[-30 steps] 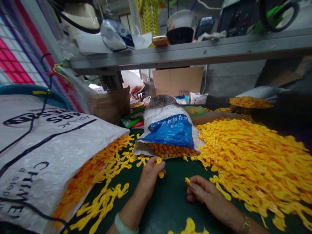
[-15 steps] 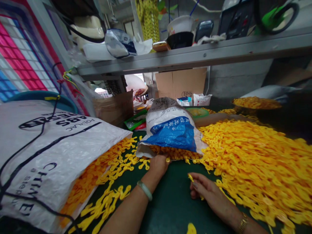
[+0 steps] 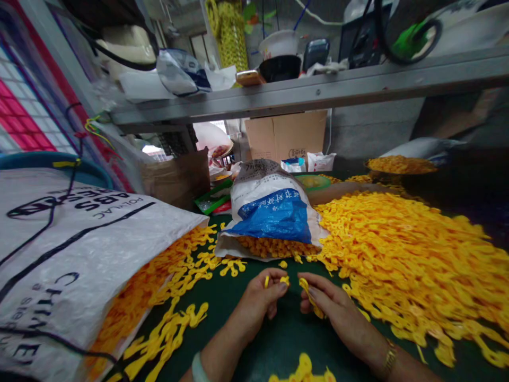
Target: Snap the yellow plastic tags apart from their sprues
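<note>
Left hand (image 3: 258,298) carried yellow piece (image 3: 284,279) from bag (image 3: 274,212) to right hand (image 3: 332,310).

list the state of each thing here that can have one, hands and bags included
left hand, closed, pinching a small yellow piece
right hand, closed, pinching a yellow strip
blue and white bag, on its side, mouth open, yellow pieces showing inside
large white sack, on its side, mouth open, yellow parts spilling out
yellow heap, loose, spread on the green table
</note>
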Available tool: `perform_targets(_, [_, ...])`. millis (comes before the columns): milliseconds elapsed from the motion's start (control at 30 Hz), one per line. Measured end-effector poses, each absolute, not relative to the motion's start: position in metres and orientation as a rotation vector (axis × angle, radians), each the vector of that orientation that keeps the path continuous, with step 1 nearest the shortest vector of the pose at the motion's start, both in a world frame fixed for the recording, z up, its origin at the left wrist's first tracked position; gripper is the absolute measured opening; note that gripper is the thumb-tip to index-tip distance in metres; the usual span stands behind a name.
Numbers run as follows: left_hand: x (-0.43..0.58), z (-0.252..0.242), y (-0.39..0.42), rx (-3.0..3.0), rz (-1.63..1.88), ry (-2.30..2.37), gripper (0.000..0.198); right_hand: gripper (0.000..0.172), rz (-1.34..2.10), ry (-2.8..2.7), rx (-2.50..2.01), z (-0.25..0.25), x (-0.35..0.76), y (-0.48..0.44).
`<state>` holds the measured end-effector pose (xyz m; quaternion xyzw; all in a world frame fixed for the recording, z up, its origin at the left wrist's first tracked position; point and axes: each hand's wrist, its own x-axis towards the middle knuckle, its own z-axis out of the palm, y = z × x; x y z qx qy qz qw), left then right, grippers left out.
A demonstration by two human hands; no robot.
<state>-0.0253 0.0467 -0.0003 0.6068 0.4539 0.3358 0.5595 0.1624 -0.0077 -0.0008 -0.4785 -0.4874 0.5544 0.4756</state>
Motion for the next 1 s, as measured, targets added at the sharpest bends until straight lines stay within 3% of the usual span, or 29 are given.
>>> perform_targets(133, [-0.024,-0.001,0.035,1.135,0.876,0.895,0.035,0.03,1.332,-1.201,-1.144,0.002,0.156,-0.013])
perform_targets(433, [-0.024,-0.005,0.032,1.05,0.881,0.837,0.042,0.031,1.268,-1.302,-1.153,-0.004,0.157,-0.011])
perform_targets(1000, [-0.019,-0.004,0.029,1.027,0.859,0.759,0.025,0.022,1.139,-1.469,-1.121,0.001,0.15,-0.016])
